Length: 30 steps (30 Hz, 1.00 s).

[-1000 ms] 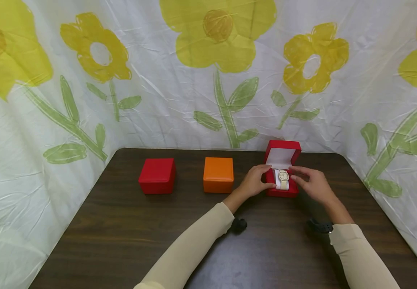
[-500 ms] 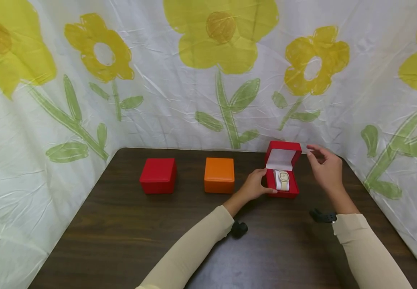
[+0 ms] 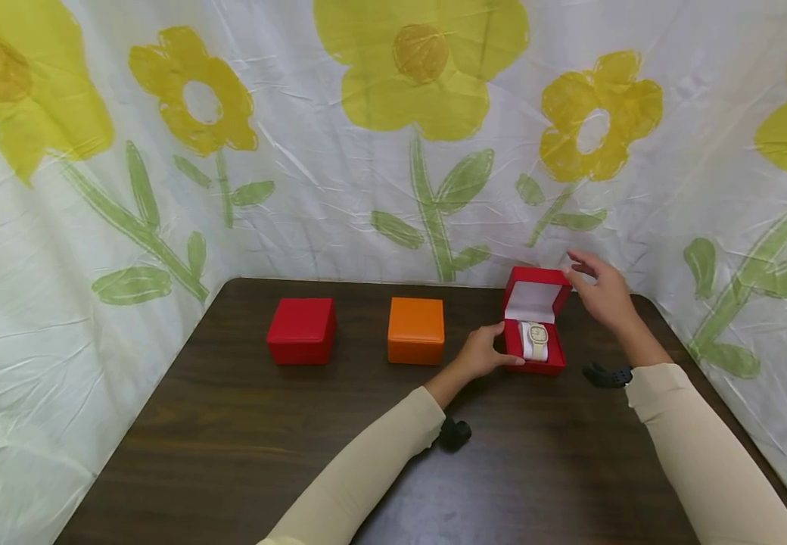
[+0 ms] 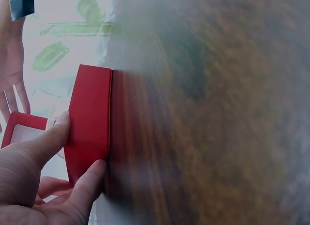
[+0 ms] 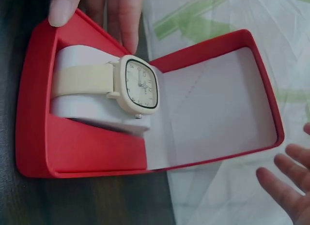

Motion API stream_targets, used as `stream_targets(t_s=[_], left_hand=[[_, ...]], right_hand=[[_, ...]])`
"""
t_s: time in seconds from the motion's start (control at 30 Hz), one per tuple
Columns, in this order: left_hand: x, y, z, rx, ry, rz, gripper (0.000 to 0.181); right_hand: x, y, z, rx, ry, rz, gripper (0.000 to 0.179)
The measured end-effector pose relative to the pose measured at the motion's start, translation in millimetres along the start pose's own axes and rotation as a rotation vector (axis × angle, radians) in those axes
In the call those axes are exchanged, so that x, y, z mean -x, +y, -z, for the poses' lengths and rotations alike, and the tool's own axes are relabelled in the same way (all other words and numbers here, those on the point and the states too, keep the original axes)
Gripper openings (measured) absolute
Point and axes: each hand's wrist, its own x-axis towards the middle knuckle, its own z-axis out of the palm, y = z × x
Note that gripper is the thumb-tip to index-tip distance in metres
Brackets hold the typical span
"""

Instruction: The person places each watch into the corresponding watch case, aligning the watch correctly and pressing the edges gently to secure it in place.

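Note:
A red watch box (image 3: pixel 556 350) lies at the back right of the table in the head view, its white-lined lid (image 5: pixel 213 104) raised. Inside, a cream watch (image 5: pixel 140 84) with a square dial wraps round a white cushion (image 5: pixel 72 106). My left hand (image 3: pixel 478 353) grips the box base from the left, thumb on the front corner and fingers along the side, as the left wrist view also shows of the box (image 4: pixel 89 121). Beside the lid's upper right corner is my right hand (image 3: pixel 605 295), fingers extended and holding nothing; its fingertips overlap the lid's edge in the head view.
A closed orange box (image 3: pixel 415 331) stands left of the watch box, with a closed red box (image 3: pixel 301 331) farther left. Behind the dark wooden table (image 3: pixel 230 446) hangs a white curtain (image 3: pixel 312 204) with yellow flowers. A black wrist strap (image 3: pixel 608 375) shows at the right sleeve.
My right hand has left the right side of the box base, swung out to the right, and come up to the lid's upper corner. The left hand stays on the box.

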Motion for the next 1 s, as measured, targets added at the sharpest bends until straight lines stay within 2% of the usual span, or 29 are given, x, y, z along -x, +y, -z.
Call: stream_targets(t_s=[0.2,0.5,0.83,1.0], left_hand=[[-0.3,-0.9,-1.4,0.046,0.007,0.003,0.083],[0.8,-2.1,-1.4,0.089,0.012,0.003,0.084],[-0.3,-2.4,-3.3,0.128,0.012,0.016,0.083],[-0.2,-2.1,-3.2,0.135,0.014,0.038,0.082]], right_hand=[[-8.4,2.8,-5.6,-0.005,-0.099,-0.043,0.062],[-18.0,7.4,-11.4,0.053,-0.131,-0.085,0.058],[-11.7,11.3,-12.1,-0.149,-0.149,-0.179,0.053],[-5.8,11.1,-13.3,-0.198,-0.166,-0.192,0.053]])
